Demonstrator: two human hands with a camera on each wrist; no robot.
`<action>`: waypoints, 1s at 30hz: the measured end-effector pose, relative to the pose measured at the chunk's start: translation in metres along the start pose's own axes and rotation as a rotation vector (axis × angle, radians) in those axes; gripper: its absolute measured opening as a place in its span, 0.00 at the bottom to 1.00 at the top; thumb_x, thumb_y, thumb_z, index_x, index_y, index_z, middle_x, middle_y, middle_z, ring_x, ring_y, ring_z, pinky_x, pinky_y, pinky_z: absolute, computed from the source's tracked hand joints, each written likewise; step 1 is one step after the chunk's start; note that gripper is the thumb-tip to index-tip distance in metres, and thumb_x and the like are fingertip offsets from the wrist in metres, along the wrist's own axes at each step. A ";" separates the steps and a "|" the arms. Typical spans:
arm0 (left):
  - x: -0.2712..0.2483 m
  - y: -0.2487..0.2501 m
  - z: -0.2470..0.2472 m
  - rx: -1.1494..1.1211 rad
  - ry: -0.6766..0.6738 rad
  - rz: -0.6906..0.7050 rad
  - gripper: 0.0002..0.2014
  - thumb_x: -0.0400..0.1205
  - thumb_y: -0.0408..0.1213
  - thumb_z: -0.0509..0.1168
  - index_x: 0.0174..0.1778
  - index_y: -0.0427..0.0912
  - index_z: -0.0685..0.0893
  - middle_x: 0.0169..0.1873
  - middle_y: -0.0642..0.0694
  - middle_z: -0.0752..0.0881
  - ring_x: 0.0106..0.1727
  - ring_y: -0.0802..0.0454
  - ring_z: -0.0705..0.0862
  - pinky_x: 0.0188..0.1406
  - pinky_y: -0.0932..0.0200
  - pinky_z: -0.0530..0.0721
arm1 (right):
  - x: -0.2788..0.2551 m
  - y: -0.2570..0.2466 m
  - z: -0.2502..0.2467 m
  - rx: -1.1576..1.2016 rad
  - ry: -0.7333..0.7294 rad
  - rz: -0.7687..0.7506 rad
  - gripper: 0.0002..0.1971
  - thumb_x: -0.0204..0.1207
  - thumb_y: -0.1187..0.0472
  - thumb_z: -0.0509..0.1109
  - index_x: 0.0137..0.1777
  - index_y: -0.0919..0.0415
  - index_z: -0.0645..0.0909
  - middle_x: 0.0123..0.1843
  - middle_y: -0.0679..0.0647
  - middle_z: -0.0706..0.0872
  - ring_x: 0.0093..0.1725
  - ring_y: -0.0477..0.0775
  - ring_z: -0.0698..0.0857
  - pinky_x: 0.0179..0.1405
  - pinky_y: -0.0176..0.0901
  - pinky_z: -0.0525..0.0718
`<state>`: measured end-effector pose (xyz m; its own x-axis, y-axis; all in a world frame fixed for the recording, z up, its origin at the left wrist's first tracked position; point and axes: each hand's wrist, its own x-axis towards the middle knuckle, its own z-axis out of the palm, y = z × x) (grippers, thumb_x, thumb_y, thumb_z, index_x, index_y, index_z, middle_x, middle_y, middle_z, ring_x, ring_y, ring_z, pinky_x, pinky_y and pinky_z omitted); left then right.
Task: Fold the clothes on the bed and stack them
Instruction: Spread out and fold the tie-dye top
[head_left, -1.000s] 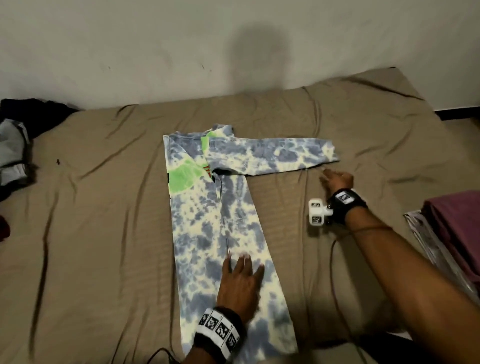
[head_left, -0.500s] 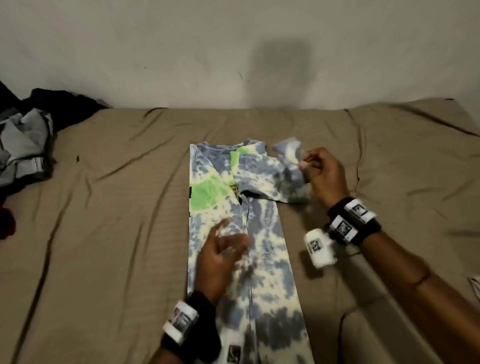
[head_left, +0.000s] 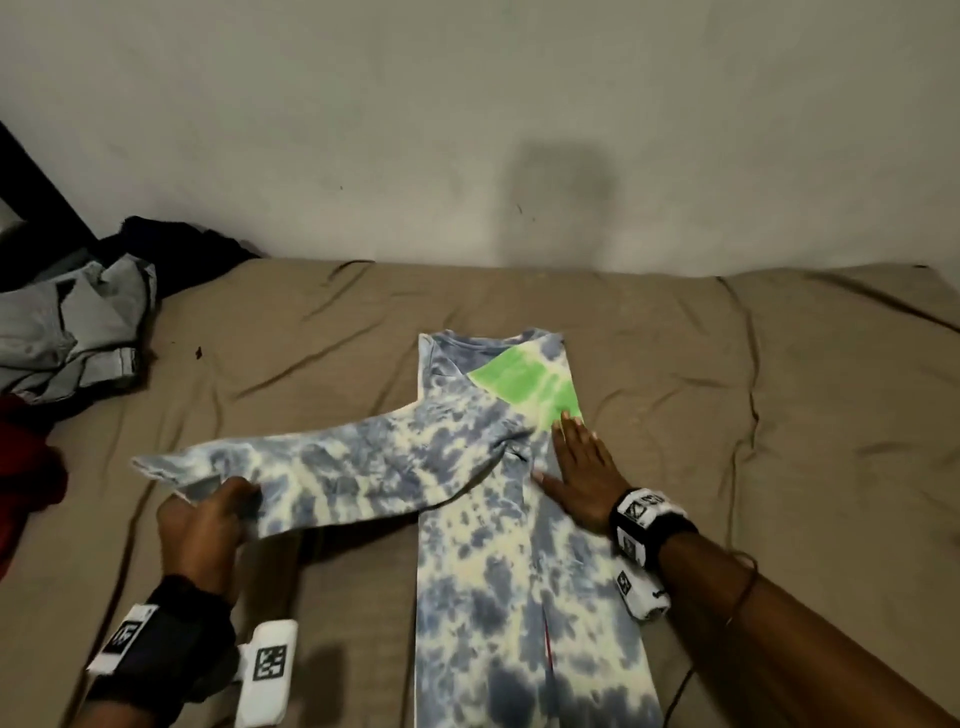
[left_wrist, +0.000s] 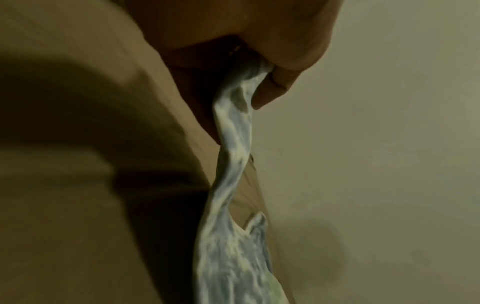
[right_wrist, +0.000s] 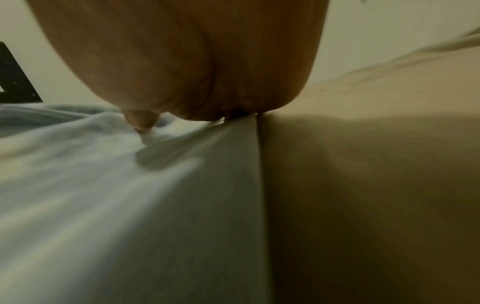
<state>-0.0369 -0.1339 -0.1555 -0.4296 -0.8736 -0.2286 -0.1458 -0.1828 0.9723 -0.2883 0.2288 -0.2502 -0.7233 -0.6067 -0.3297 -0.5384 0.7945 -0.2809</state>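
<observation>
Since half a second ago the sleeve (head_left: 332, 467) is crossing from right to left, the left hand (head_left: 208, 525) pinching its cuff while the right hand (head_left: 582, 467) is pressing flat-fingered on the shirt (head_left: 519, 597) mid-bed (head_left: 779, 415). Folding is looking about half done; the clothes pile (head_left: 78, 332) is waiting beyond, the shirt's hem being cut off.

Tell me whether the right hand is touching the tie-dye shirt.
Touching. The head view shows the right hand laid flat, fingers straight, on the tie-dye shirt; the right wrist view shows its fingers meeting the cloth with no gap.
</observation>
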 end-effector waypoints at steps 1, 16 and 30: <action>0.006 -0.006 -0.005 0.011 0.002 -0.039 0.01 0.77 0.30 0.72 0.42 0.37 0.87 0.28 0.49 0.85 0.31 0.53 0.83 0.30 0.61 0.81 | 0.015 0.002 -0.008 0.011 -0.014 0.029 0.51 0.76 0.22 0.38 0.88 0.56 0.30 0.86 0.52 0.24 0.86 0.52 0.27 0.87 0.52 0.36; 0.050 -0.009 -0.066 -0.475 -0.696 -0.339 0.29 0.90 0.36 0.36 0.84 0.25 0.63 0.83 0.28 0.65 0.86 0.38 0.66 0.86 0.51 0.61 | 0.141 0.014 -0.067 -0.176 -0.087 0.214 0.59 0.75 0.22 0.58 0.88 0.57 0.31 0.90 0.55 0.31 0.90 0.63 0.43 0.85 0.64 0.50; 0.057 -0.012 -0.084 -0.411 -0.264 -0.599 0.21 0.83 0.37 0.68 0.72 0.34 0.82 0.62 0.37 0.89 0.49 0.43 0.93 0.42 0.54 0.93 | 0.153 0.025 -0.055 -0.165 -0.022 0.206 0.64 0.70 0.21 0.62 0.88 0.59 0.29 0.89 0.56 0.29 0.89 0.64 0.38 0.87 0.62 0.46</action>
<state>0.0149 -0.2188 -0.1761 -0.5874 -0.4461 -0.6752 -0.0996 -0.7882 0.6074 -0.4366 0.1574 -0.2587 -0.8161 -0.4309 -0.3850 -0.4455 0.8936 -0.0557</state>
